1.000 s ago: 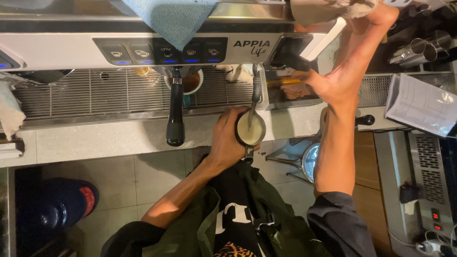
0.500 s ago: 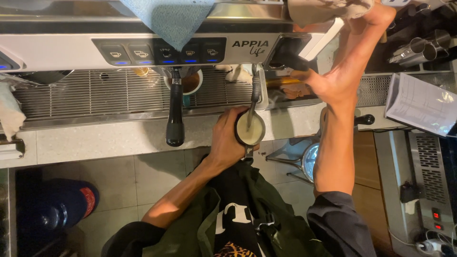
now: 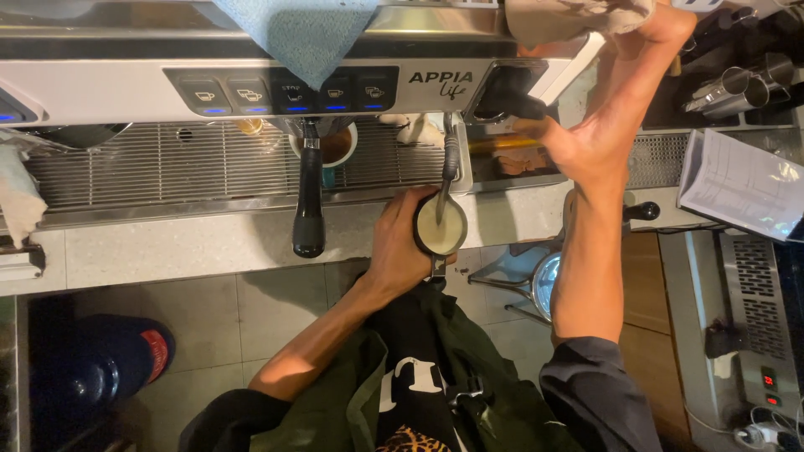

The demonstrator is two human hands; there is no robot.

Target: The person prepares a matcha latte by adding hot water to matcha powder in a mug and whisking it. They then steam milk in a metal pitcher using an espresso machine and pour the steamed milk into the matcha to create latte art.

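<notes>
Presently the left hand is wrapped around a small metal milk pitcher, fingers closed on its side, holding it just in front of the espresso machine's drip tray grille. The pitcher is upright and filled with pale foamed milk. The steam wand comes down from the machine and its tip sits inside the pitcher, dipped into the milk. The right hand is raised to the machine's right side, fingers closed on a dark steam knob beside the control panel. A black portafilter handle projects from the machine just left of the pitcher. Behind it a cup with brown liquid stands on the grille. A blue cloth hangs over the machine top above the lit button row. An open booklet lies at far right.
</notes>
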